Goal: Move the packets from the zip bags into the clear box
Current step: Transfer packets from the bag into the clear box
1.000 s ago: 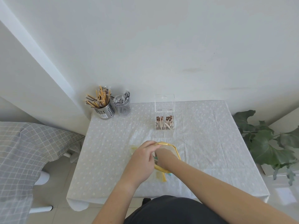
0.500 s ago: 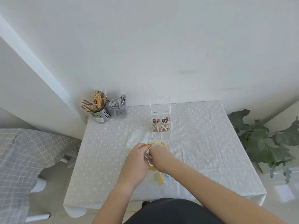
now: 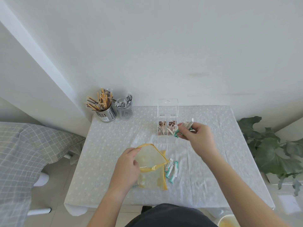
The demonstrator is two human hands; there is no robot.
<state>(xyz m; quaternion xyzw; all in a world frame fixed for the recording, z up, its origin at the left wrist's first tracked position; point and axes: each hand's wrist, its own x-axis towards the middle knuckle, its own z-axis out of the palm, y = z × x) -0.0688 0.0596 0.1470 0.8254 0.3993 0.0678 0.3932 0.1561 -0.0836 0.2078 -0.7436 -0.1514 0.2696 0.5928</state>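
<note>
A yellow-edged zip bag (image 3: 151,157) lies on the white tablecloth near the front, with a second one (image 3: 152,179) under it. My left hand (image 3: 127,166) grips the upper bag by its opened rim. My right hand (image 3: 196,135) is raised just right of the clear box (image 3: 167,112) and pinches a bunch of white-and-teal packets (image 3: 183,128). The box stands upright with its lid up and holds brown packets low in two compartments. A few more teal packets (image 3: 171,170) lie loose on the cloth to the right of the bags.
A perforated steel cup (image 3: 106,114) of wrapped sticks and a clear cup (image 3: 124,110) of grey sachets stand at the table's back left corner. A leafy plant (image 3: 268,149) sits off the right edge, a checked cloth (image 3: 24,151) on the left.
My right hand has come out of the zip bag with a bunch of packets and risen toward the clear box. Some packets now lie loose beside the bags. My left hand stays on the bag.
</note>
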